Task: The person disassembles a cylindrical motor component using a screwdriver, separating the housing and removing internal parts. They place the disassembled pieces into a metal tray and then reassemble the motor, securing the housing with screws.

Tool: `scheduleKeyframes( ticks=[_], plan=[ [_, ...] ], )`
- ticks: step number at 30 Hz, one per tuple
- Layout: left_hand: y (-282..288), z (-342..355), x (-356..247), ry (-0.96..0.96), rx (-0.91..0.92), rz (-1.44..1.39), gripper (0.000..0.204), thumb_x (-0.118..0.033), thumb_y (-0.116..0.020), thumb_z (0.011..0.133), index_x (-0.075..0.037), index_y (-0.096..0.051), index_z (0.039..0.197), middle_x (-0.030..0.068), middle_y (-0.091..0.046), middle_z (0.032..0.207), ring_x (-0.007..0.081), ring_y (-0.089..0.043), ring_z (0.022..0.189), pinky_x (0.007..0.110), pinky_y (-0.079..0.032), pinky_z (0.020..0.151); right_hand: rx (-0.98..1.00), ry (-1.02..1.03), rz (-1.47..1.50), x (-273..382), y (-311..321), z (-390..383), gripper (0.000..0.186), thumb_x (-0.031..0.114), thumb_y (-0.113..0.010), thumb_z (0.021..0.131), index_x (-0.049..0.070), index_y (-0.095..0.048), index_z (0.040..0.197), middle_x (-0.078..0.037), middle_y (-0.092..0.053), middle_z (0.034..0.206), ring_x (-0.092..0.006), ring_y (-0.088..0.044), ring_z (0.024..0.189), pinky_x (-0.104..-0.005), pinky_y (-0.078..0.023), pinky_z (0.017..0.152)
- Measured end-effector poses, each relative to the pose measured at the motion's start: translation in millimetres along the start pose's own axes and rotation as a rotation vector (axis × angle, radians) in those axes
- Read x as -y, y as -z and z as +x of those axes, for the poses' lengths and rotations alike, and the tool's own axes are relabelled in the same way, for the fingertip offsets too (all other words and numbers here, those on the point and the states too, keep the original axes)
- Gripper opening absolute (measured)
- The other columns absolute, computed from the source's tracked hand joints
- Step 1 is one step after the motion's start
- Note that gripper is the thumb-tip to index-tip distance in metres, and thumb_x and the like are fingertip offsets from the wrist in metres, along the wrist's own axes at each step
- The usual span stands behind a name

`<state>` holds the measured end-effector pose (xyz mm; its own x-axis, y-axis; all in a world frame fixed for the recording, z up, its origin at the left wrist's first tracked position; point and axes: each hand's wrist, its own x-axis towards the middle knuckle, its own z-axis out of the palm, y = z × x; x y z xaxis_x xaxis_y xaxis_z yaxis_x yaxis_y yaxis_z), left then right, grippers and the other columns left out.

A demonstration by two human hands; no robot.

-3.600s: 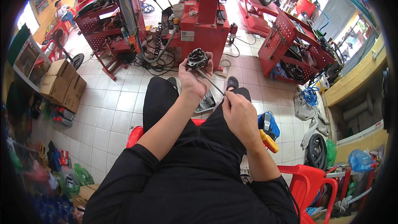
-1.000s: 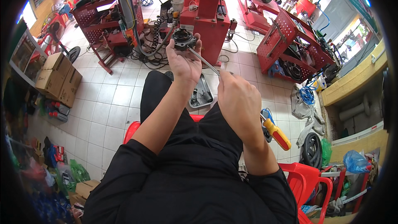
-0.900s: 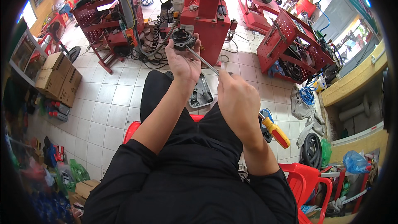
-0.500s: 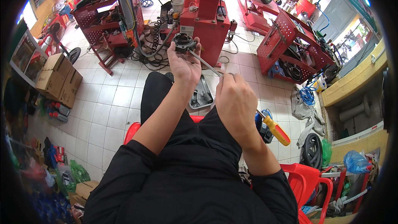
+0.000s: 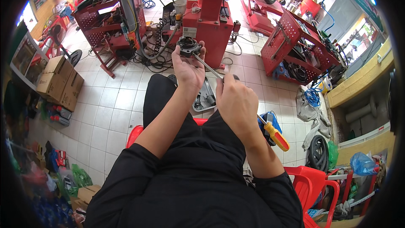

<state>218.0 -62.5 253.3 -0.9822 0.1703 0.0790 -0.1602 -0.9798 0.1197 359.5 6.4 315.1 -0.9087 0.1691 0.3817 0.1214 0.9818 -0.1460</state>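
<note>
My left hand (image 5: pixel 188 68) is closed around a dark round metal machine part (image 5: pixel 188 46) with an open ring-shaped top, raised in front of me. In my right hand (image 5: pixel 238 103) is a long screwdriver (image 5: pixel 276 136) with a yellow and red handle, gripped by its shaft. The handle sticks out behind the hand, toward the lower right. The shaft's far end reaches the right side of the metal part; the exact contact point is too small to make out. Below my hands, a grey tray (image 5: pixel 204 106) with dark parts in it sits on the floor, partly hidden.
A red machine stand (image 5: pixel 206 38) rises just beyond my hands. Red perforated tool carts (image 5: pixel 278 55) stand on both sides, with cables and hoses on the tiled floor. Cardboard boxes (image 5: pixel 59 83) are at left. A red plastic chair (image 5: pixel 303 190) is close at lower right. Several people are farther back.
The metal part has shifted slightly and tilted, showing more of its open top. My right hand and the screwdriver have moved a little left, the handle swinging slightly downward.
</note>
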Motion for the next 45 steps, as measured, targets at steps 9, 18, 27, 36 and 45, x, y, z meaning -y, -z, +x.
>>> scheduleKeyframes(
  ticks=[9, 18, 27, 36, 45],
  plan=[
    [4, 0, 0, -0.017, -0.024, 0.025, 0.037, -0.032, -0.041, 0.093, 0.001, -0.052, 0.105, 0.0143, -0.06, 0.1, 0.0302, -0.057, 0.101, 0.034, -0.052, 0.083, -0.05, 0.015, 0.063, -4, -3, 2, 0.024, 0.023, -0.054, 0.088, 0.0, -0.056, 0.096, -0.016, -0.06, 0.073, -0.0338, -0.062, 0.066, -0.0411, -0.048, 0.058],
    [6, -3, 2, -0.001, -0.018, -0.003, 0.032, -0.031, -0.047, 0.091, -0.003, -0.047, 0.105, 0.011, -0.057, 0.098, 0.0289, -0.059, 0.095, 0.034, -0.054, 0.078, -0.225, 0.128, -0.036, -14, -18, 4, 0.009, 0.011, -0.052, 0.081, 0.002, -0.05, 0.084, -0.016, -0.059, 0.077, -0.0321, -0.063, 0.063, -0.0384, -0.05, 0.054],
    [5, -4, 4, 0.016, -0.033, 0.002, 0.033, -0.032, -0.047, 0.091, -0.002, -0.049, 0.104, 0.0118, -0.058, 0.098, 0.0291, -0.059, 0.097, 0.034, -0.053, 0.081, -0.123, 0.0, 0.006, 3, -3, 3, 0.01, 0.011, -0.051, 0.082, 0.001, -0.05, 0.083, -0.014, -0.058, 0.078, -0.0305, -0.064, 0.065, -0.0363, -0.051, 0.053],
    [7, -7, 4, 0.025, -0.072, 0.009, 0.032, -0.032, -0.048, 0.09, -0.003, -0.048, 0.105, 0.0103, -0.057, 0.099, 0.0285, -0.059, 0.095, 0.033, -0.053, 0.08, -0.204, 0.088, -0.031, -11, -13, 9, 0.01, 0.011, -0.051, 0.082, 0.001, -0.051, 0.083, -0.016, -0.06, 0.077, -0.0303, -0.064, 0.068, -0.0367, -0.052, 0.056],
    [7, -8, 4, 0.017, -0.052, 0.014, 0.03, -0.03, -0.047, 0.091, -0.003, -0.048, 0.104, 0.0105, -0.057, 0.098, 0.0292, -0.059, 0.094, 0.034, -0.053, 0.08, -0.104, 0.053, 0.025, -5, -14, 6, 0.009, 0.009, -0.051, 0.081, 0.0, -0.051, 0.084, -0.018, -0.058, 0.075, -0.0325, -0.064, 0.066, -0.0384, -0.051, 0.056]
  ],
)
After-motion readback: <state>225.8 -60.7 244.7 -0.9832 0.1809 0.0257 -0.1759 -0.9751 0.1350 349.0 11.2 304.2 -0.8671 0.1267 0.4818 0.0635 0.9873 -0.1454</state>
